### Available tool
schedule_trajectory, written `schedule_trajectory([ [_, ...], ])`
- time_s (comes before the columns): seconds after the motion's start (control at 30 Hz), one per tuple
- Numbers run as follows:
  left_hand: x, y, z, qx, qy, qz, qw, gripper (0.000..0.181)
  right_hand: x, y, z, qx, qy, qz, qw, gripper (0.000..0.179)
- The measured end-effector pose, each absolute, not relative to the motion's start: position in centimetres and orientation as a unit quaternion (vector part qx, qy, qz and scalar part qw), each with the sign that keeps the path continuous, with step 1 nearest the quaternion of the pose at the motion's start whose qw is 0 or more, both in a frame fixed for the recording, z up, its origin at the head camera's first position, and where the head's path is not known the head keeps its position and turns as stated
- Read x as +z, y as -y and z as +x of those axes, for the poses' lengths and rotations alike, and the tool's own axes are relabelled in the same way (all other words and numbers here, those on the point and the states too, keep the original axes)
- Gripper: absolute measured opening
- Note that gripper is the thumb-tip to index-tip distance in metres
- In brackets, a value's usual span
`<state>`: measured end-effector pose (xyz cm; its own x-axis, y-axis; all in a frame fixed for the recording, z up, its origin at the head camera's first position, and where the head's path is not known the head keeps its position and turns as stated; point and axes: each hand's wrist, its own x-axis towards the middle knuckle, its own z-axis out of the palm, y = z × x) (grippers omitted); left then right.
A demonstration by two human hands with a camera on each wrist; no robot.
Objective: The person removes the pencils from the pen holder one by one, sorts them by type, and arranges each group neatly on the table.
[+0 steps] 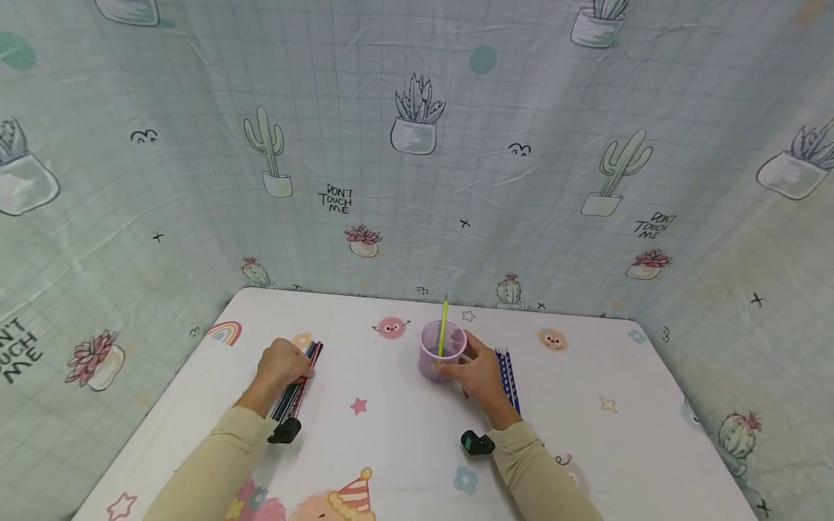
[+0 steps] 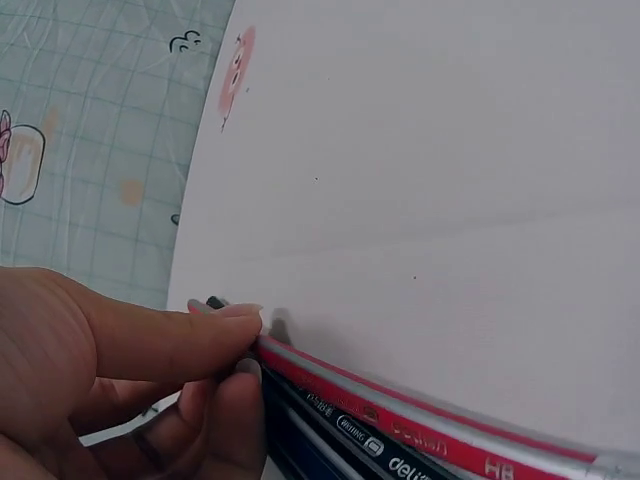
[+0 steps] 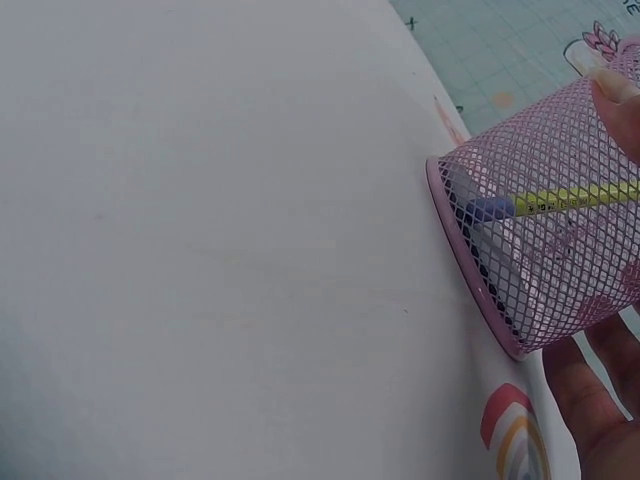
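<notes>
My left hand (image 1: pixel 281 362) is at a row of pencils on the left of the table. Its thumb and fingertips pinch a red and silver pencil (image 2: pixel 420 430) marked HB near one end. Dark pencils (image 2: pixel 340 430) lie right beside it, partly hidden by the fingers. With thumb and fingers around its side, my right hand (image 1: pixel 483 369) holds a pink mesh pen cup (image 1: pixel 427 367). Inside the cup a yellow-green pencil (image 1: pixel 444 322) leans upright, its violet end (image 3: pixel 490 209) at the bottom in the right wrist view.
Blue patterned pencils (image 1: pixel 510 376) lie beside the right wrist. A white table (image 1: pixel 391 427) with printed cartoon figures bears everything. Behind and at both sides hangs a cactus-print cloth (image 1: pixel 456 181).
</notes>
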<state>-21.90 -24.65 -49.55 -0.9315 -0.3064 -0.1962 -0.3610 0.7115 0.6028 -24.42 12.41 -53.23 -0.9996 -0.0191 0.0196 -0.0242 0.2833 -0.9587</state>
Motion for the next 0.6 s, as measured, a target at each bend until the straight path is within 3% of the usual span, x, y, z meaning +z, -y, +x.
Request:
schedule_trajectory([
  [0.37,-50.05,24.89,-22.07,0.309,-0.940,-0.145,0.013,0.015,-53.11,-12.35,-24.27,0.593,0.805,0.009,0.002,0.089],
  [0.6,-49.95,24.56,-22.10,0.432,-0.888,-0.155,0.025,0.023,-53.28,-12.42,-24.33,0.597,0.802,0.012,0.001,0.090],
])
